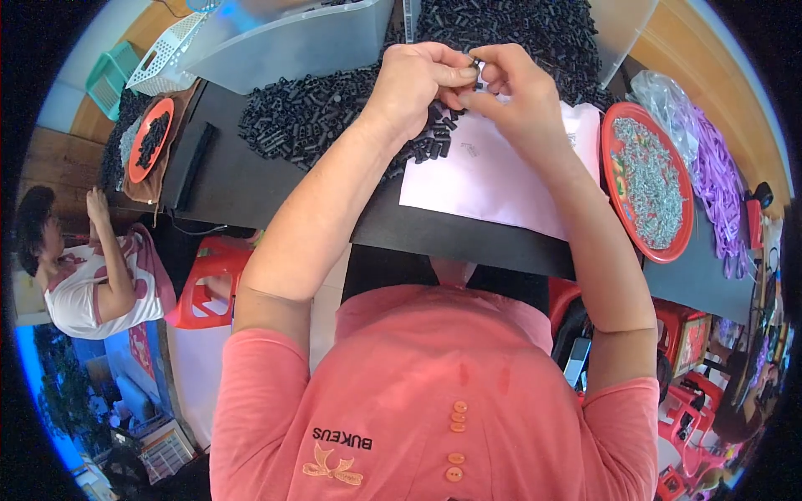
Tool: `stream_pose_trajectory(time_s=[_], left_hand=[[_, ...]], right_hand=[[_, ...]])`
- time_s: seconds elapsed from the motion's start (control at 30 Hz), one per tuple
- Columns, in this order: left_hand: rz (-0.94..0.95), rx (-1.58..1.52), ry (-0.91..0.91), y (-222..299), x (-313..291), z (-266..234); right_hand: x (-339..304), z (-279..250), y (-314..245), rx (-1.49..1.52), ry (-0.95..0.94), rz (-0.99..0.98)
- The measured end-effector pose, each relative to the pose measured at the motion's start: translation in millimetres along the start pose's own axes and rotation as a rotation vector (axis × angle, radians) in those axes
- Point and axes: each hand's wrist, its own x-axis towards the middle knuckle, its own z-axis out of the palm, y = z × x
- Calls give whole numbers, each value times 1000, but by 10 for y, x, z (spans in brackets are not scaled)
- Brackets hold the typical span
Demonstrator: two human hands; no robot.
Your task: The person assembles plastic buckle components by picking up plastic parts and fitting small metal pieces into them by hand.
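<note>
Over the far side of the table, my left hand (pixel 415 88) and my right hand (pixel 525 98) meet with closed fingertips. Between them is a small black plastic piece (pixel 477 63), partly covered by my fingers. Loose black plastic pieces (pixel 301 117) lie heaped beneath and to the left of my left hand. Under my right wrist spreads a pale pink sheet (pixel 493 188), with a few tiny metal bits (pixel 469 150) on it. Right of the sheet stands a red oval tray (pixel 667 254) full of small silvery metal parts (pixel 652 179).
A translucent bin (pixel 301 46) and a deep mass of black pieces (pixel 518 33) line the back. Purple straps (pixel 720 192) and a clear plastic bag (pixel 664 100) lie far right. At left are a smaller red tray (pixel 169 113), a red stool (pixel 209 275) and another person (pixel 109 275).
</note>
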Motion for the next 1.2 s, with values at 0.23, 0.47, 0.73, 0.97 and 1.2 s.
stream_pose_trajectory(time_s=[0.23, 0.47, 0.73, 0.97, 1.2], left_hand=[[-56, -77, 17, 7, -68, 119], [20, -7, -29, 27, -110, 109], [427, 90, 221, 551, -170, 57], [741, 869, 558, 1406, 137, -498], [803, 1386, -153, 193, -394, 97]], right_hand=[[20, 98, 190, -483, 322, -441], [-9, 68, 103, -580, 283, -560], [77, -104, -364, 88, 107, -92], [271, -445, -475, 261, 118, 191], [9, -637, -213, 302, -69, 299]])
